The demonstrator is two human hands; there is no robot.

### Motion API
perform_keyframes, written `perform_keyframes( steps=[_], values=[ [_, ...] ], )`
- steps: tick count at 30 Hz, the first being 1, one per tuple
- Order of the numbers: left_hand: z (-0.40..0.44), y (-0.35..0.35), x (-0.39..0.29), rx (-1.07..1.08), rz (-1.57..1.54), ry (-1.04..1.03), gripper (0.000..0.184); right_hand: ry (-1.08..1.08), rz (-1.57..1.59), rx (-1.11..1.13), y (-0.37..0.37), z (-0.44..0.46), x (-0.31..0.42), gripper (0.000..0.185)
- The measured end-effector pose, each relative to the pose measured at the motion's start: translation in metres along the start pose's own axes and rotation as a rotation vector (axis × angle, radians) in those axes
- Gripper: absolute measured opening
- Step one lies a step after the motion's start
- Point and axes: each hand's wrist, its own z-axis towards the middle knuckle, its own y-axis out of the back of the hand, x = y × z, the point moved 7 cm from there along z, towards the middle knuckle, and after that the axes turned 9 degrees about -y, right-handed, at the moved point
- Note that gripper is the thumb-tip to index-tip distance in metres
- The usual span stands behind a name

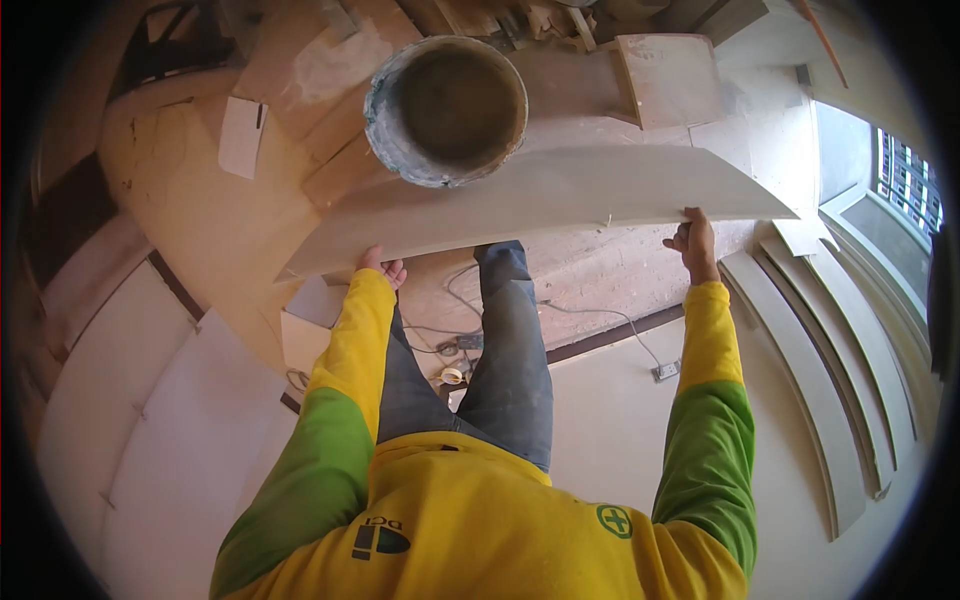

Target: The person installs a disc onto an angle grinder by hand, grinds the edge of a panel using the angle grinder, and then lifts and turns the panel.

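Observation:
A long pale board (560, 190) lies across the view in front of my legs, its near edge toward me. My left hand (384, 267) grips that edge left of the middle, with the fingers curled around it. Farther right, my right hand (694, 243) holds the same edge near the board's right end, fingers bent under or against it. Just beyond the board, overlapping its far edge in view, stands a round bucket (447, 110) with a crusted rim and a dusty inside.
Several long boards (800, 380) lie at the right by the window (890, 220). Large pale panels (180, 420) are at the left. Cables and a power socket (665, 372) lie near my legs. A box-like wooden piece (672, 80) stands beyond the board.

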Motion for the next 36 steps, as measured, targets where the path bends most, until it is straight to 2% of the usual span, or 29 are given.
perform_keyframes(
  steps=[3, 5, 9, 11, 18, 23, 27, 33, 36],
  values=[
    [0.015, 0.039, 0.001, 0.042, 0.031, 0.005, 0.015, -0.049, 0.024, 0.012, -0.003, -0.025, -0.03, 0.026],
    [0.011, 0.054, -0.015, -0.014, 0.094, -0.03, 0.015, -0.072, 0.036, 0.02, -0.015, -0.047, -0.039, 0.028],
    [0.018, 0.077, -0.041, 0.041, 0.132, -0.028, 0.016, -0.118, 0.036, 0.019, -0.032, -0.054, -0.06, 0.029],
    [0.027, 0.086, -0.049, -0.022, 0.146, -0.011, 0.018, -0.136, 0.055, 0.011, -0.042, -0.05, -0.069, 0.028],
    [0.045, 0.078, -0.058, 0.005, 0.164, -0.039, 0.02, -0.158, 0.075, -0.006, -0.059, -0.046, -0.082, 0.024],
    [0.042, 0.09, -0.05, -0.068, 0.152, 0.004, 0.02, -0.15, 0.09, -0.007, -0.058, -0.049, -0.088, 0.025],
    [0.024, 0.088, -0.06, -0.012, 0.169, -0.057, 0.017, -0.175, 0.051, 0.023, -0.059, -0.049, -0.09, 0.022],
    [0.036, 0.089, -0.066, -0.043, 0.161, 0.018, 0.015, -0.181, 0.011, -0.017, -0.073, -0.045, -0.078, 0.025],
    [0.042, 0.085, -0.075, 0.055, 0.263, -0.041, 0.012, -0.166, -0.017, -0.046, -0.078, -0.036, -0.069, 0.027]
  ],
)
